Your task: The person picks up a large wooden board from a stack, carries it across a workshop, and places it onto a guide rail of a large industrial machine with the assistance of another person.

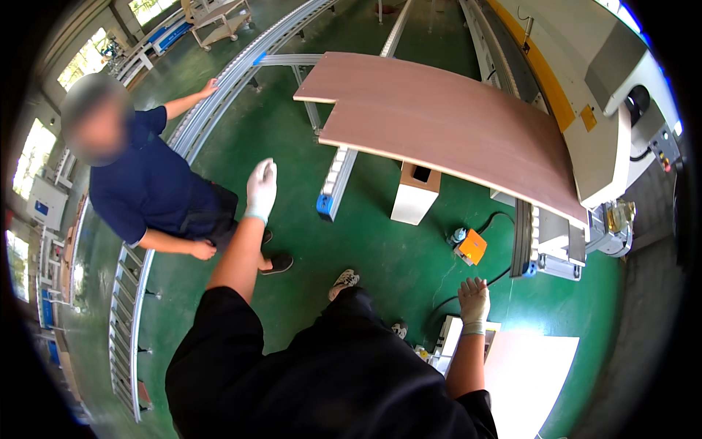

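My left hand [261, 190], in a whitish glove, is raised over the green floor, left of the panel. Its fingers stretch forward, and I see nothing held in it. My right hand [474, 300], gloved too, hovers low on the right with loosely bent fingers apart, touching nothing. A large reddish-brown panel [446, 117] with a stepped left end lies ahead across roller rails. Its right end reaches a big machine [607, 139] in cream and yellow. Neither hand touches the panel.
A co-worker [157, 175] in dark blue stands at left, one hand on a curved roller conveyor [241, 66]. A blue-capped rail end [327, 205] points toward me. Under the panel stands a pale box [417, 194]. An orange foot pedal [472, 247] with a cable and a white sheet [534, 373] lie right.
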`<control>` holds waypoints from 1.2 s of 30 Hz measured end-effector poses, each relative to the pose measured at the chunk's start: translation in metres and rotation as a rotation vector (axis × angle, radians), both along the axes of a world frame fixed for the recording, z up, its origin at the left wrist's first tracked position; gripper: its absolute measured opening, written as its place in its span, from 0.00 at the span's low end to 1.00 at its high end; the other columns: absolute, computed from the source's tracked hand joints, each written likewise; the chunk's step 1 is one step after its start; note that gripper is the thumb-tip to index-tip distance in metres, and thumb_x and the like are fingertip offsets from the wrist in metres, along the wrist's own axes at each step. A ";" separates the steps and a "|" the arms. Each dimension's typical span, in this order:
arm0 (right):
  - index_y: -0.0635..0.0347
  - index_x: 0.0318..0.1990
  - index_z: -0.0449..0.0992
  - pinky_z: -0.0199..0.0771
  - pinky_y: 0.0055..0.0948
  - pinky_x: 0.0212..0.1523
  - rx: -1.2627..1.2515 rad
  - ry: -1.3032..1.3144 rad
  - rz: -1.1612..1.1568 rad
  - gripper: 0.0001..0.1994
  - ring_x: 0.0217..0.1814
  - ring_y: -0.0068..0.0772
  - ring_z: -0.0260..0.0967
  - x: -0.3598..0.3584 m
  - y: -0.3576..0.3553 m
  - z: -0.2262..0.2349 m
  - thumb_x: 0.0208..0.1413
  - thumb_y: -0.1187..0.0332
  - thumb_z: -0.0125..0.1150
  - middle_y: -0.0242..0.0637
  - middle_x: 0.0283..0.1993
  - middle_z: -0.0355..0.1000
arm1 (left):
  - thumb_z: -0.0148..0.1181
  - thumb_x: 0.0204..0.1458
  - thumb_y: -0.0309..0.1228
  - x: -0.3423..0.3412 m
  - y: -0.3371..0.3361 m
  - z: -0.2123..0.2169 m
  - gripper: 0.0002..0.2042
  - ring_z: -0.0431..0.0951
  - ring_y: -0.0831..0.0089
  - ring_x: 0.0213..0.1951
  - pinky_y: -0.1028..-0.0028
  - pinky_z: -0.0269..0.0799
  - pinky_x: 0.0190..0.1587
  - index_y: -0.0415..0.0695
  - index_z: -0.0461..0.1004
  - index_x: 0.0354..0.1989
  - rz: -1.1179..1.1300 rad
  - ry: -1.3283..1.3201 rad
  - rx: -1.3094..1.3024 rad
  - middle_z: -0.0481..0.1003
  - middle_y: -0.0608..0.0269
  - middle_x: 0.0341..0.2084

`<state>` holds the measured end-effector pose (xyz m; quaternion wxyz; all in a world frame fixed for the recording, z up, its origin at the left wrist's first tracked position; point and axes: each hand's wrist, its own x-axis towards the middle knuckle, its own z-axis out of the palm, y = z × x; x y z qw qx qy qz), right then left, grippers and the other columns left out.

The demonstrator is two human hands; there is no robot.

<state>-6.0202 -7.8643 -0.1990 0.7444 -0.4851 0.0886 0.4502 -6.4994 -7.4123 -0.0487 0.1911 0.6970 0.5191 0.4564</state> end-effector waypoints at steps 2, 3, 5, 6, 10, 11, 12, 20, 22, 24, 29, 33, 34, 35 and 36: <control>0.55 0.70 0.60 0.62 0.46 0.68 0.167 0.013 0.018 0.32 0.74 0.50 0.57 0.015 0.039 0.009 0.69 0.43 0.48 0.43 0.72 0.61 | 0.56 0.63 0.39 0.026 0.083 0.010 0.19 0.78 0.53 0.54 0.64 0.71 0.60 0.35 0.76 0.53 -0.085 0.114 0.018 0.79 0.45 0.50; 0.56 0.71 0.59 0.58 0.48 0.71 0.157 0.036 -0.038 0.33 0.78 0.49 0.51 0.003 0.074 0.033 0.69 0.43 0.48 0.43 0.75 0.57 | 0.56 0.62 0.41 0.030 0.120 0.013 0.21 0.76 0.50 0.55 0.62 0.70 0.61 0.35 0.76 0.53 -0.097 0.209 0.015 0.78 0.44 0.51; 0.55 0.75 0.50 0.54 0.50 0.74 0.228 0.128 -0.162 0.39 0.80 0.49 0.47 -0.005 0.119 0.057 0.67 0.41 0.51 0.44 0.78 0.50 | 0.58 0.60 0.42 0.047 0.190 0.002 0.22 0.74 0.49 0.58 0.60 0.68 0.63 0.35 0.77 0.53 -0.107 0.342 -0.063 0.77 0.43 0.53; 0.54 0.76 0.45 0.53 0.51 0.74 0.175 0.112 -0.212 0.42 0.81 0.48 0.45 -0.006 0.141 0.068 0.65 0.39 0.52 0.44 0.79 0.48 | 0.58 0.58 0.46 0.060 0.226 0.000 0.25 0.73 0.48 0.60 0.59 0.67 0.64 0.36 0.77 0.54 -0.101 0.431 -0.096 0.75 0.42 0.55; 0.53 0.76 0.47 0.54 0.54 0.72 0.037 0.091 -0.440 0.45 0.78 0.47 0.49 -0.008 0.212 0.095 0.61 0.37 0.57 0.43 0.77 0.52 | 0.54 0.58 0.56 0.088 0.305 -0.014 0.37 0.69 0.47 0.64 0.58 0.65 0.67 0.31 0.68 0.62 -0.027 0.656 -0.250 0.70 0.37 0.61; 0.53 0.75 0.52 0.54 0.55 0.72 0.054 0.093 -0.440 0.42 0.76 0.48 0.52 -0.014 0.225 0.095 0.62 0.38 0.55 0.41 0.76 0.55 | 0.54 0.59 0.56 0.075 0.319 -0.021 0.38 0.70 0.47 0.64 0.61 0.65 0.66 0.29 0.66 0.64 -0.025 0.519 -0.429 0.69 0.37 0.62; 0.53 0.73 0.55 0.54 0.55 0.72 0.063 0.058 -0.461 0.39 0.75 0.48 0.54 -0.017 0.229 0.091 0.63 0.39 0.54 0.40 0.75 0.56 | 0.54 0.60 0.55 0.063 0.337 -0.026 0.38 0.72 0.48 0.62 0.62 0.67 0.64 0.30 0.66 0.63 -0.106 0.396 -0.564 0.71 0.38 0.60; 0.56 0.73 0.56 0.48 0.57 0.74 0.139 -0.206 -0.478 0.38 0.75 0.52 0.52 -0.042 0.199 0.062 0.67 0.38 0.42 0.44 0.75 0.55 | 0.59 0.61 0.52 0.053 0.322 -0.011 0.33 0.72 0.58 0.61 0.56 0.66 0.61 0.35 0.68 0.64 -0.348 -0.173 -1.045 0.72 0.49 0.61; 0.56 0.74 0.56 0.48 0.57 0.74 0.164 -0.190 -0.536 0.37 0.75 0.52 0.52 -0.051 0.159 0.050 0.67 0.38 0.42 0.44 0.75 0.55 | 0.60 0.61 0.50 0.055 0.315 -0.020 0.34 0.70 0.56 0.63 0.52 0.64 0.63 0.36 0.66 0.66 -0.440 -0.170 -1.110 0.70 0.50 0.64; 0.56 0.73 0.56 0.50 0.57 0.74 0.267 -0.213 -0.478 0.37 0.75 0.52 0.52 -0.064 0.143 0.044 0.67 0.39 0.43 0.44 0.75 0.55 | 0.60 0.63 0.43 0.028 0.307 -0.033 0.27 0.71 0.60 0.63 0.56 0.67 0.62 0.38 0.67 0.65 -0.482 -0.287 -1.194 0.71 0.53 0.62; 0.55 0.72 0.58 0.55 0.60 0.71 0.377 -0.263 -0.385 0.36 0.75 0.53 0.53 -0.102 0.104 0.037 0.66 0.40 0.46 0.42 0.75 0.56 | 0.63 0.60 0.35 -0.001 0.270 -0.046 0.27 0.70 0.63 0.64 0.61 0.67 0.64 0.40 0.67 0.67 -0.563 -0.477 -1.105 0.69 0.55 0.65; 0.55 0.72 0.60 0.56 0.60 0.71 0.237 -0.047 -0.564 0.35 0.74 0.53 0.54 -0.159 0.048 0.050 0.66 0.40 0.46 0.41 0.74 0.57 | 0.60 0.59 0.51 0.018 0.259 -0.040 0.32 0.76 0.60 0.56 0.61 0.70 0.58 0.32 0.73 0.58 -0.305 -0.249 -1.097 0.76 0.49 0.55; 0.55 0.72 0.60 0.56 0.60 0.71 0.228 -0.025 -0.594 0.35 0.74 0.53 0.55 -0.171 0.038 0.048 0.66 0.41 0.46 0.41 0.74 0.58 | 0.59 0.59 0.53 0.017 0.253 -0.048 0.32 0.77 0.61 0.53 0.61 0.71 0.56 0.32 0.74 0.56 -0.243 -0.172 -1.022 0.78 0.50 0.52; 0.54 0.71 0.60 0.56 0.59 0.71 0.232 -0.003 -0.617 0.35 0.73 0.53 0.55 -0.183 0.029 0.046 0.66 0.41 0.46 0.40 0.74 0.58 | 0.59 0.59 0.54 0.017 0.253 -0.055 0.32 0.78 0.61 0.51 0.60 0.72 0.54 0.31 0.75 0.53 -0.188 -0.102 -0.931 0.79 0.50 0.49; 0.54 0.71 0.60 0.57 0.59 0.70 0.235 0.011 -0.643 0.34 0.73 0.53 0.55 -0.197 0.019 0.045 0.66 0.41 0.46 0.40 0.74 0.58 | 0.59 0.58 0.56 0.015 0.254 -0.059 0.33 0.79 0.62 0.48 0.60 0.73 0.51 0.30 0.77 0.51 -0.130 -0.035 -0.837 0.80 0.50 0.46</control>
